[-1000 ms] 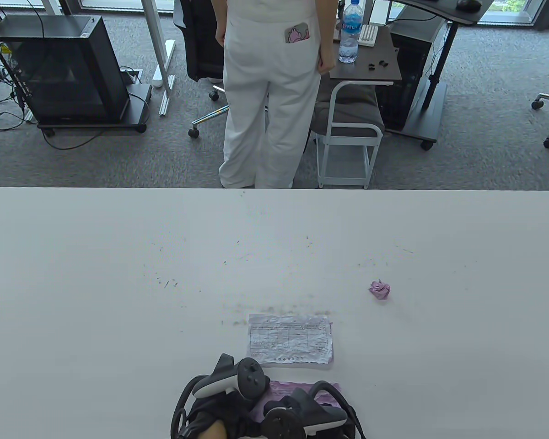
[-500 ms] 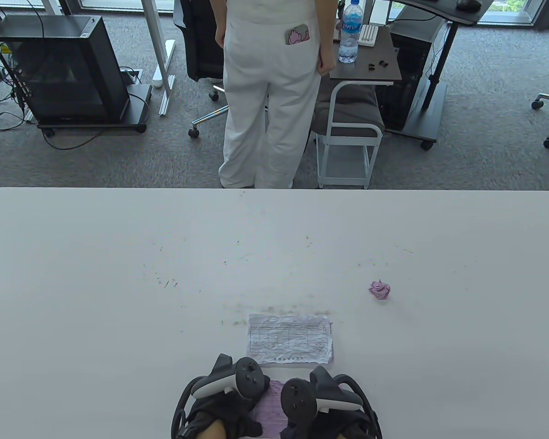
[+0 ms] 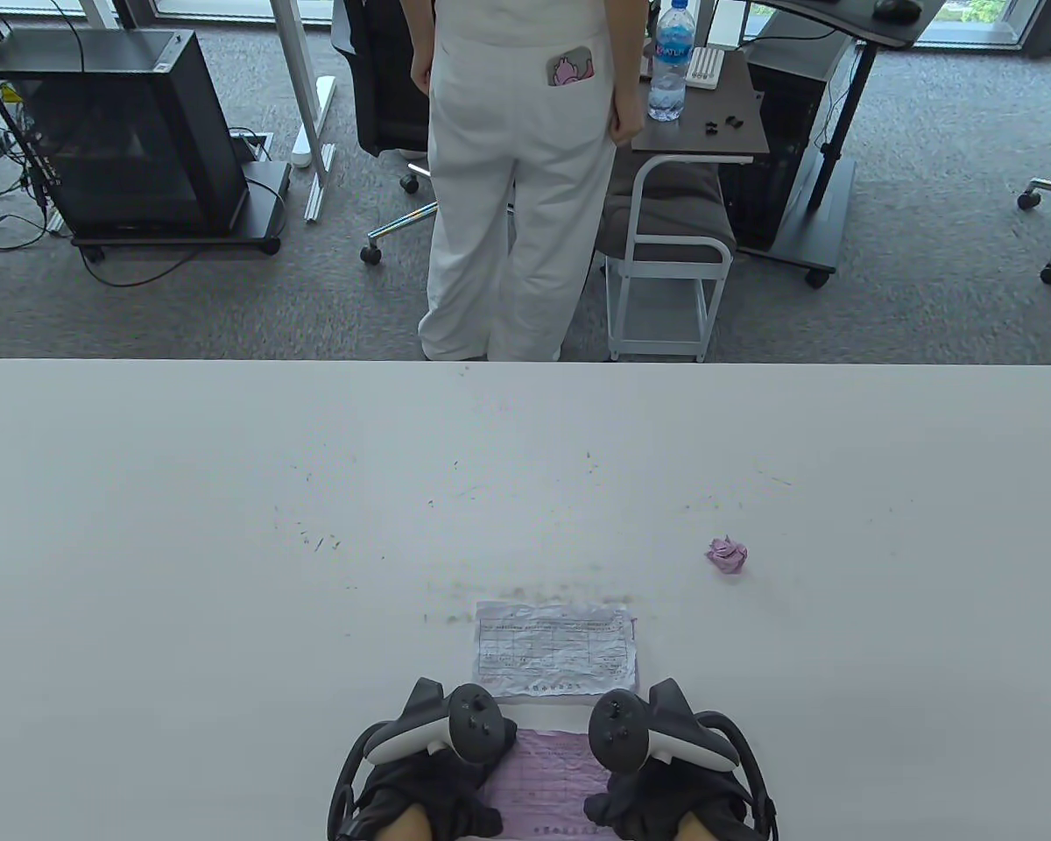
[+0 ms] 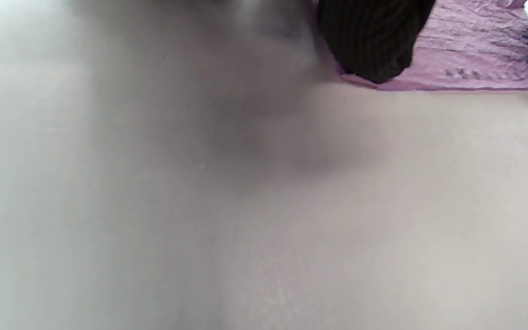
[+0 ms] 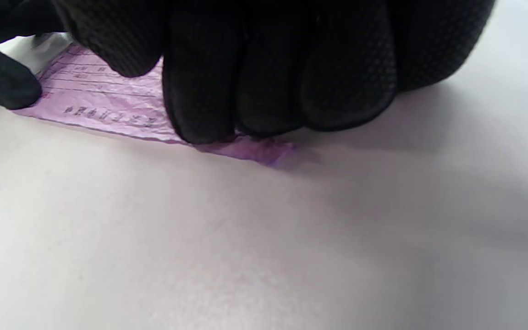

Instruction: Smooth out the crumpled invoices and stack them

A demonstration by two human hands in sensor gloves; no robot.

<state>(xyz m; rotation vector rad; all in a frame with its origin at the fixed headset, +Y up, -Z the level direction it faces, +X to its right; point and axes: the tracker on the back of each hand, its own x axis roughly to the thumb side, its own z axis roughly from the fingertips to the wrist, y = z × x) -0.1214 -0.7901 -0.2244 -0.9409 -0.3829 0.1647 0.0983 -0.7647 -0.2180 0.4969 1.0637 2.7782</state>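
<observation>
table view: both hands (image 3: 547, 771) on purple invoice (image 3: 547, 780) just below white invoice (image 3: 556, 650), spread to press creases; purple ball (image 3: 727, 554) upper-right | L wrist: fingertip (image 4: 374, 41) on sheet edge | R wrist: fingers (image 5: 268, 78) flat, pinning corner, no grip.

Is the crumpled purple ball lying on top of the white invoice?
No, the purple ball sits alone on the table, up and right of the white invoice.

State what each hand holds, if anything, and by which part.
Neither grips anything. Both press the purple invoice flat on the table: left hand on its left side, right hand fingertips on its right near edge.
</observation>
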